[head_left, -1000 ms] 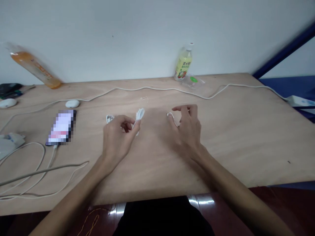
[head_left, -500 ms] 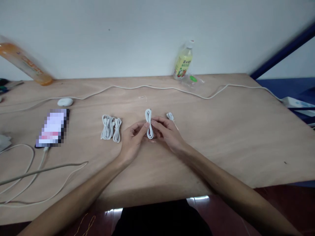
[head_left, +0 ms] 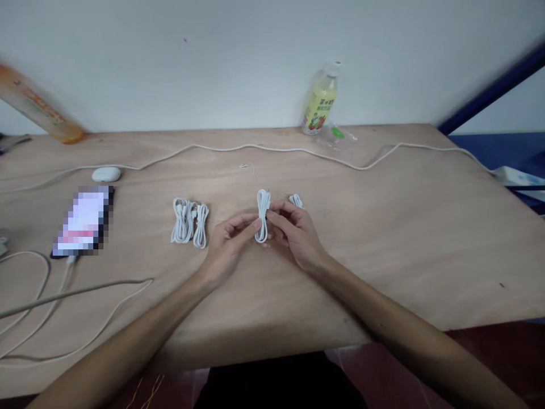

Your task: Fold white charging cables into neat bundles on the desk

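A folded white charging cable (head_left: 263, 213) is held upright just above the table, between my two hands. My left hand (head_left: 230, 241) pinches it from the left, thumb on its front. From the right, my right hand (head_left: 296, 233) grips the same bundle with thumb and fingers; some fingertips are hidden behind it. To the left lie several bundled white cables (head_left: 183, 221) side by side, the nearest one being a slim bundle (head_left: 201, 226). Beyond my right hand, another small white cable bundle (head_left: 295, 200) is partly covered by the fingers.
A phone (head_left: 85, 218) with a plugged-in cord and a white earbud case (head_left: 106, 174) lie left. A long white cord (head_left: 221, 149) crosses the table's back. Against the wall are a yellow drink bottle (head_left: 320, 105), clear plastic packaging (head_left: 336, 138) and an orange bottle (head_left: 42, 108).
The held cable bundle has turned slightly, showing more of its loops' side. Both hands keep their grip, and the view has shifted a little.
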